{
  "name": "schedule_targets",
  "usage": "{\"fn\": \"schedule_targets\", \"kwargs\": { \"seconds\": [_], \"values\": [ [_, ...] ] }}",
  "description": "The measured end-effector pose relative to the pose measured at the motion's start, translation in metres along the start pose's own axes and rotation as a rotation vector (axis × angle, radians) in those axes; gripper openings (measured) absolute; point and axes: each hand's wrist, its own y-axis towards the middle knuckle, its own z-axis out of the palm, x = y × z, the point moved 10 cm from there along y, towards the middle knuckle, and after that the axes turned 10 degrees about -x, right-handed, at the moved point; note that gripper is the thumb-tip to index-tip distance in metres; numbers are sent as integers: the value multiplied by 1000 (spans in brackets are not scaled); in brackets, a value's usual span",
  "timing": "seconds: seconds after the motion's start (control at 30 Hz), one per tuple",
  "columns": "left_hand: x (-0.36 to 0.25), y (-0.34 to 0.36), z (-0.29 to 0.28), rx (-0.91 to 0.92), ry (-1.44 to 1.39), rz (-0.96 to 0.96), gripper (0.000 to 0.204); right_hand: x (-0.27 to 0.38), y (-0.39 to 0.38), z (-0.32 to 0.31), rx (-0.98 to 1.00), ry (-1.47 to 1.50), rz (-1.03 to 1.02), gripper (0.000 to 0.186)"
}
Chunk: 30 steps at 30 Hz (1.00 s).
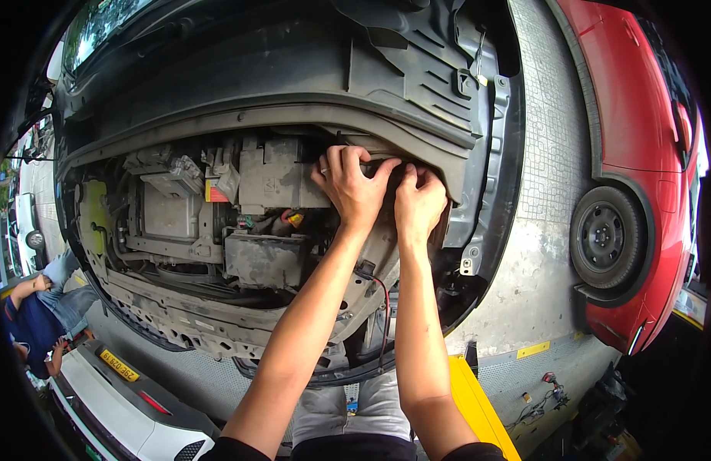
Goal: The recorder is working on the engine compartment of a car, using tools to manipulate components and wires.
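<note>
1. Head view: the left hand point(346, 184) curls its fingers over the lower edge of the grey plastic cowl panel point(371, 92) at the back of the open engine bay, closed on that edge. The right hand point(418, 201) sits just beside it, fingertips tucked under the same edge; whether it truly grips, I cannot tell.
2. The panel edge lies directly under both sets of fingertips, above the fuse box point(275, 180) to the left of the left hand.
3. Risk: a hard pull may snap the brittle plastic or its clips, and the hands could jerk back.
4. Risk: the ring on the left hand could catch on the edge.
5. Risk: the red wire point(385, 307) hanging below the wrists, close beside the right forearm, may snag on it.
</note>
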Motion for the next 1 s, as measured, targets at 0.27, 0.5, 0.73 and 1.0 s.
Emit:
{"fn": "schedule_targets", "kwargs": {
  "seconds": [0.27, 0.5, 0.73, 1.0],
  "values": [
    [-1, -1, 0, -6, -8, 5, 54, 2, -2, -5, -123, -60, -87, 28],
    [0, -6, -1, 10, 15, 13, 53, -12, 8, 7, -1, -8, -59, 29],
    [-3, 0, 4, -22, -25, 46, 56, 4, 8, 3, -66, -82, -65, 31],
    [16, -4, 6, -30, -9, 50, 60, -6, -105, -91, 343, 61, -761, 47]
  ]
}}
